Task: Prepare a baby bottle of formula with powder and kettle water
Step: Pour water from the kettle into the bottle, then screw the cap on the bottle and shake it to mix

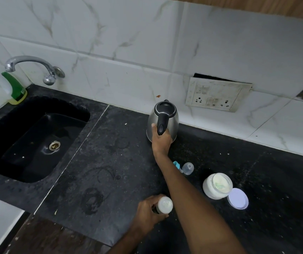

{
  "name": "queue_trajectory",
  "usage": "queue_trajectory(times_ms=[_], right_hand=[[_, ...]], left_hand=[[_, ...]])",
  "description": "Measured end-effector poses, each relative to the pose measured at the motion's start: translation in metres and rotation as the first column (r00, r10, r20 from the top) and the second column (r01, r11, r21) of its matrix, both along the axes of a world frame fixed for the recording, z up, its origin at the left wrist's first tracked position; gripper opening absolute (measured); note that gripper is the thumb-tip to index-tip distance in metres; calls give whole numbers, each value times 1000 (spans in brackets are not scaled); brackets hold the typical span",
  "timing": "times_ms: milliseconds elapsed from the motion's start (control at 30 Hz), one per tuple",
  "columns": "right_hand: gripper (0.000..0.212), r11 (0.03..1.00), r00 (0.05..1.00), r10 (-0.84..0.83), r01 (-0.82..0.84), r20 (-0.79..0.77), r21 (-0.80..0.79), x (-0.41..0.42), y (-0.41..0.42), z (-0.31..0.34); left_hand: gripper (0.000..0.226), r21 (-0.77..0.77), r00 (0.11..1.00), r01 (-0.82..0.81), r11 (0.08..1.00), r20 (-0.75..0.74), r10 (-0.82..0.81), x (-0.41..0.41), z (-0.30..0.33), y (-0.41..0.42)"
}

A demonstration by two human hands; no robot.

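The person's right arm stretches from the lower right of the frame up toward the centre, nearly straight, and the right hand (pixel 161 142) closes round the black handle of the steel kettle (pixel 162 120), fingers curled behind the handle and the thumb lying along its left side against the metal body. The kettle stands upright on the dark countertop (pixel 99 162), just below the tiled wall and left of the socket plate (pixel 216 95). Low in the centre of the frame the left hand (pixel 148 215) wraps its fingers round the baby bottle (pixel 163 205), which stands on the counter with its pale open mouth facing up. To the right of the forearm lie a clear teat cap (pixel 187 168) and a small blue piece (pixel 176 164) beside it; further right sits the open white powder jar (pixel 217 187), with its lid (pixel 237 198) flat on the counter touching the jar's lower right side. A black sink (pixel 31 143) fills the left of the frame under a chrome tap (pixel 35 67).
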State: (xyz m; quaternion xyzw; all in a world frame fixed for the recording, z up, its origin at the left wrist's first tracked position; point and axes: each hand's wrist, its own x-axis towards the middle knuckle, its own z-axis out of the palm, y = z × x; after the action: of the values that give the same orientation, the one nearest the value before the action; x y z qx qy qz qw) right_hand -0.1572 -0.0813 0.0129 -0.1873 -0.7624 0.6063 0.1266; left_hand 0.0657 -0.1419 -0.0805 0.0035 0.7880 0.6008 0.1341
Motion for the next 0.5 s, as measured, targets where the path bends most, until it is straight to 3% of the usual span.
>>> queue_trajectory(times_ms=[133,300,500], right_hand=[[41,997,994,71,-71,79,-4,3,8,2],[38,979,969,204,-202,140,-27,8,20,8],[43,986,974,167,-163,155,-43,9,10,12]], left_hand=[[57,-11,1000,-1,1000,7,1,0,1,0],[58,-28,1000,9,1000,17,-8,-2,0,-1],[60,-32,1000,21,999,23,-20,-1,-3,0]])
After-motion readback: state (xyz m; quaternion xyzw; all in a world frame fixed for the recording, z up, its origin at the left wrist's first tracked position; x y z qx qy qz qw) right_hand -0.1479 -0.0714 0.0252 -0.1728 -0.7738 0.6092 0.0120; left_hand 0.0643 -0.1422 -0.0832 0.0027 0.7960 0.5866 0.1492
